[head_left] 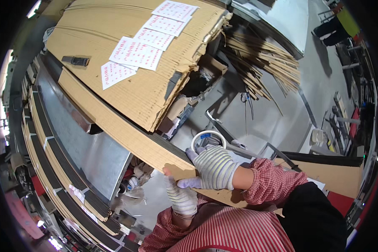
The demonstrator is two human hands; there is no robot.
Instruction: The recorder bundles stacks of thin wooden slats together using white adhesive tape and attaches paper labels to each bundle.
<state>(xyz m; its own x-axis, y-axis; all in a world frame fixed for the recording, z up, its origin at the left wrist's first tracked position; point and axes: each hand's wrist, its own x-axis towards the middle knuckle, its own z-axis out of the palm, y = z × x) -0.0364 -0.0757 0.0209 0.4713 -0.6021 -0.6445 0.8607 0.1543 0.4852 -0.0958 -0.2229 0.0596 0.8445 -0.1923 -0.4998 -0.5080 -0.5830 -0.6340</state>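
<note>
A long bundle of tan cardboard strips [134, 143] with dark layered edges runs from the upper left down to my body. My left hand [181, 199], in a striped knit glove with one bare fingertip, grips its near edge; the fingers beneath are hidden. Across the bundle's close end lies my right hand [216, 169], gloved alike, its thumb pointing left over the tan face and its fingers bent over the far edge. Just beyond those fingers is a roll of white tape [208, 134], partly covered by the hand.
A large cardboard-topped stack [134, 25] carries several printed white sheets [134, 52] and a dark clip-like piece [75, 61]. Left stand a metal table [84, 138] and more bundled strips [67, 197]. Loose thin sticks [264, 63] lie far right; another person [338, 27] is beyond.
</note>
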